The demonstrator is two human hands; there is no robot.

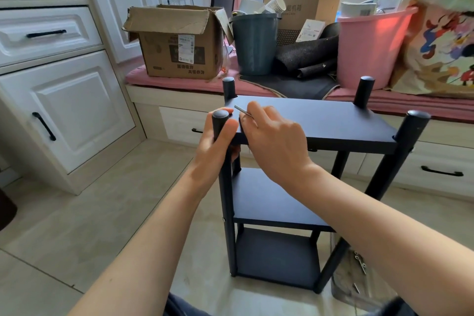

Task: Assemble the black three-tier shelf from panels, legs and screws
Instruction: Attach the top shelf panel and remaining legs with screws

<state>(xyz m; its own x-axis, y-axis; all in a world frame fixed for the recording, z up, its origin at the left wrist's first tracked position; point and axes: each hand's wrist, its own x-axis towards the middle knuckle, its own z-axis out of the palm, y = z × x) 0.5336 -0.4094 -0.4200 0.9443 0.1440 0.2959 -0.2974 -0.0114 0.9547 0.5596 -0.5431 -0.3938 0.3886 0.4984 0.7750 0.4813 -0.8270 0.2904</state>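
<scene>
Your left hand [218, 141] grips the shelf's [307, 120] near-left leg [220, 120]; your right hand [272, 133] pinches a hex key [242, 111] beside it. Likely tightening the top panel; next, seat the key squarely.

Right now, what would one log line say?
left hand grips near-left leg | right hand holds hex key | shelf upright

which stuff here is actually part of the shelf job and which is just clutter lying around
Job in hand:
black shelf
front left leg, held by left hand
small metal tool, held in right hand
bag of screws

Lying about:
cardboard box
grey bucket
pink bucket
paper cups
</scene>
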